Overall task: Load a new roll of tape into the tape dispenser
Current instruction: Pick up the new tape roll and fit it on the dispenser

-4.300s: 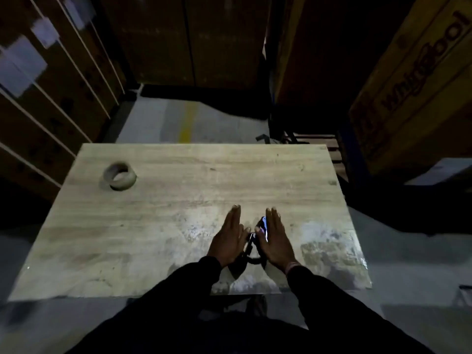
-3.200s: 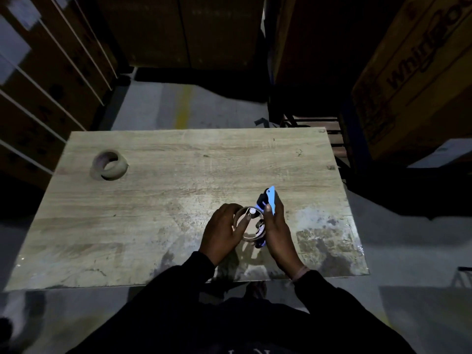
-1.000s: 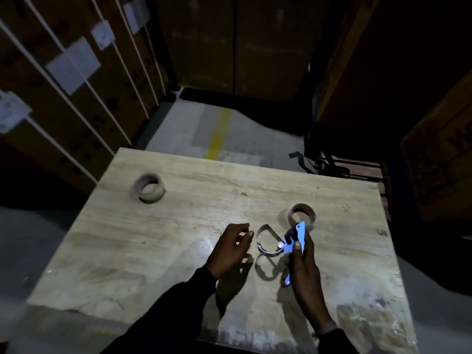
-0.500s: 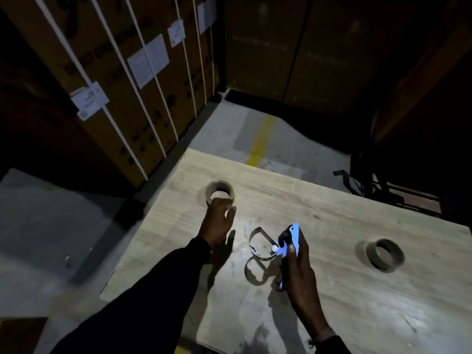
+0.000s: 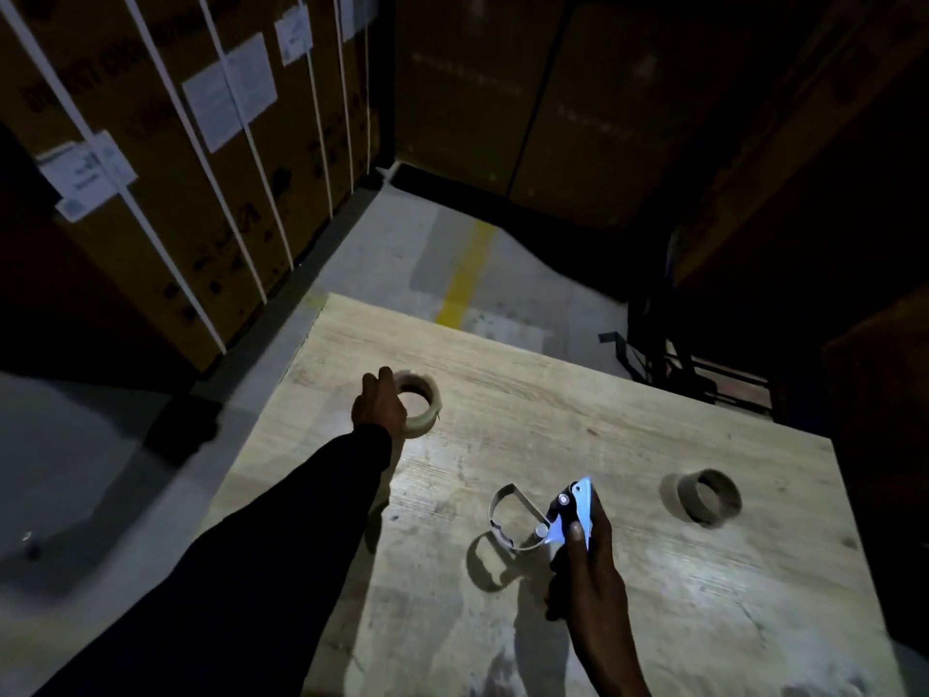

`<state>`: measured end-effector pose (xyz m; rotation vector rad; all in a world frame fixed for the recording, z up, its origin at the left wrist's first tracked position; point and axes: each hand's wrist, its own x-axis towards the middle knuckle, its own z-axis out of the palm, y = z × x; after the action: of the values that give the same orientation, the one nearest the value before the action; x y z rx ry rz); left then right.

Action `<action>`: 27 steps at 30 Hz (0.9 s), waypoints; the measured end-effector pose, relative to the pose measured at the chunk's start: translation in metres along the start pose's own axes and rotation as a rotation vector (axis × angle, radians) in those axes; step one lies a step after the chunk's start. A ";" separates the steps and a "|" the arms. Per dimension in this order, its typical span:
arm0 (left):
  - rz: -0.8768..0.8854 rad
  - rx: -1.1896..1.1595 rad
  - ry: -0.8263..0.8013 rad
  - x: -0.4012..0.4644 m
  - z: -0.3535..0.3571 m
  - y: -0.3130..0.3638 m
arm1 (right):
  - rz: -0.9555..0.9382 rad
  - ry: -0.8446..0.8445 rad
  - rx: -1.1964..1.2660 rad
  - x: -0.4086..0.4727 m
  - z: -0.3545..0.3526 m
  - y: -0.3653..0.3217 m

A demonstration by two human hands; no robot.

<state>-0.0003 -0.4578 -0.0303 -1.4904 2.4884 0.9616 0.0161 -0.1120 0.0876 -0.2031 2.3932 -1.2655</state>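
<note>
Head view. The left hand (image 5: 379, 407) is now reaching out to the far left of the tabletop (image 5: 553, 415) and closing over the new roll of tape (image 5: 414, 405); half a second ago it was only arriving at the roll's near edge. The fingers are wrapping the roll's left side, grip curling on it, though the roll is still sitting flat on the wood, not yet lifted. The head has been turning left with the reach, so the roll is sitting nearer mid-frame than before.

The right hand (image 5: 585, 545) is holding the tape dispenser (image 5: 548, 515) by its blue handle, grip clamped, just above the tabletop near the front. Its bare metal loop (image 5: 507, 515) is pointing left, with nothing mounted on it. The empty cardboard core (image 5: 709, 497) is standing apart on the right, well clear of both hands.

Judgement: the old core being out and the fresh roll being taken means the unloading half is finished. Loading is beginning; next the roll will probably need carrying across and seating on the loop, right way round for the tape to feed.
</note>
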 end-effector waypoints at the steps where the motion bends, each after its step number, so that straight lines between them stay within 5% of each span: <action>1: 0.011 -0.008 -0.024 -0.004 0.001 0.000 | 0.004 0.004 -0.004 -0.001 0.000 0.000; 11: 0.268 -0.685 -0.363 -0.120 -0.037 0.016 | 0.011 0.002 -0.102 -0.002 -0.001 0.006; 16: 0.509 -0.514 -0.458 -0.174 -0.051 0.037 | -0.042 -0.038 -0.082 -0.012 -0.006 0.002; 21: 0.674 -0.285 -0.386 -0.192 -0.046 0.047 | -0.128 -0.047 -0.042 -0.023 -0.008 -0.005; 27: 0.491 -0.430 -0.527 -0.213 -0.048 0.052 | -0.161 0.026 0.012 -0.033 -0.014 -0.007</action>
<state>0.0792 -0.3047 0.1129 -0.5410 2.3539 1.7805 0.0398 -0.0949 0.1099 -0.3845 2.4310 -1.3603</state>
